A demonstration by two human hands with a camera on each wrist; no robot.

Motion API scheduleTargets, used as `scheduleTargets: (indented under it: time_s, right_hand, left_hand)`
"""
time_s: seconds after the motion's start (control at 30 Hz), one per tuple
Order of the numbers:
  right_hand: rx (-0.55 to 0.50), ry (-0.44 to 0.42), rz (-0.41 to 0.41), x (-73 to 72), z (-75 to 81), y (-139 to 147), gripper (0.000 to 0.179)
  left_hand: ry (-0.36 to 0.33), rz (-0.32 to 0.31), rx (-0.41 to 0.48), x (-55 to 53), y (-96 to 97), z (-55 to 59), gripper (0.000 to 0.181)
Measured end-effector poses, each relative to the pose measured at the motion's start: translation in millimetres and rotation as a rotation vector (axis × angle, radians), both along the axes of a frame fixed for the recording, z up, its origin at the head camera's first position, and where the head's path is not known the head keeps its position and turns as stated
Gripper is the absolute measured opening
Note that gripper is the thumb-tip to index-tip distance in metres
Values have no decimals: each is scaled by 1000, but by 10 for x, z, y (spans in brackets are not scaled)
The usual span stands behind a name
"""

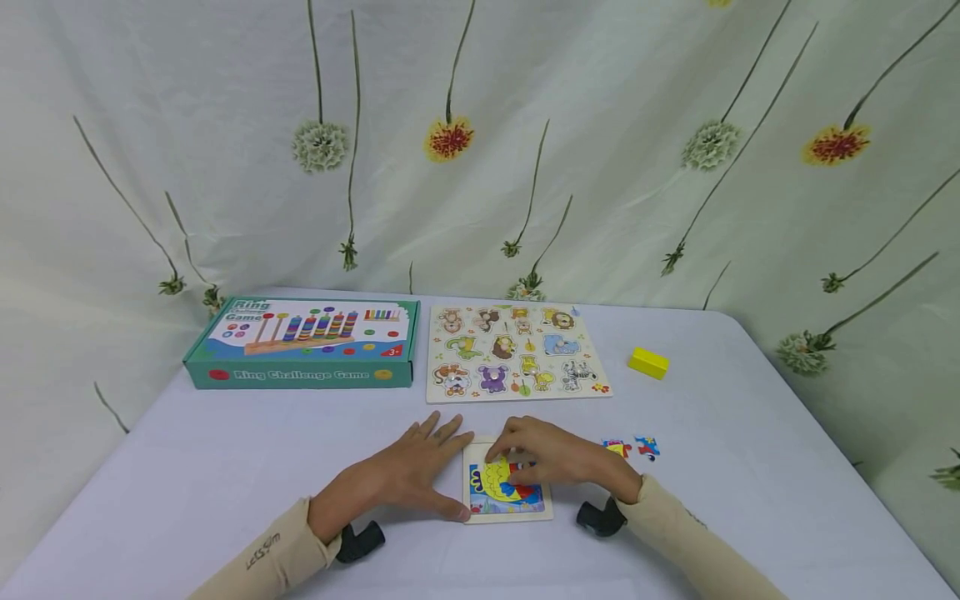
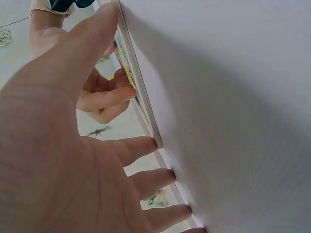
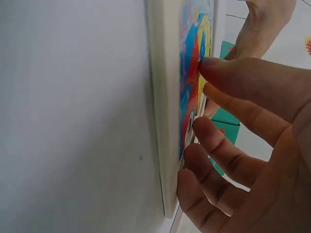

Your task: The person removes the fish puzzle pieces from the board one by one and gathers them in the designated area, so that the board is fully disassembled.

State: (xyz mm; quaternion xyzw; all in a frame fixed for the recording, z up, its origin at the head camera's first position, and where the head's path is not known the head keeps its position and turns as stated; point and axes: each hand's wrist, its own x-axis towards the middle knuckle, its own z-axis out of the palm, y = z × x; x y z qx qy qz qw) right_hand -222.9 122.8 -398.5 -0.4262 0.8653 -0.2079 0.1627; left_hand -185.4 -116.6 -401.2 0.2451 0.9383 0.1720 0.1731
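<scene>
A small jigsaw puzzle [image 1: 506, 507] in a pale wooden frame lies on the table, showing a yellow, red and blue picture. At its left side my left hand [image 1: 416, 467] spreads its fingers on the table, thumb at the lower corner and index finger at the upper one. Over the picture, my right hand [image 1: 551, 450] bends its fingers; the thumb [image 3: 223, 70] and fingertips touch the surface. Whether they pinch a piece cannot be made out. Two loose jigsaw pieces, one red and yellow [image 1: 617, 448] and one mostly blue [image 1: 647, 447], lie right of the right hand.
Behind the hands lies a wooden animal puzzle board [image 1: 517, 354]. A green Ring Challenge Game box [image 1: 300, 346] stands at the back left, and a yellow block [image 1: 648, 363] at the back right. A flowered cloth [image 1: 600, 167] hangs behind the white-covered table [image 1: 787, 467].
</scene>
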Motion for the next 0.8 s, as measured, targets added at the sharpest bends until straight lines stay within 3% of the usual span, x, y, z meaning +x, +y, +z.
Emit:
scheduleTargets:
  time_s: [0.8]
  right_hand:
    - [26, 0, -2, 30, -3, -30, 31]
  left_hand:
    - [-5, -13, 1, 6, 2, 20, 100]
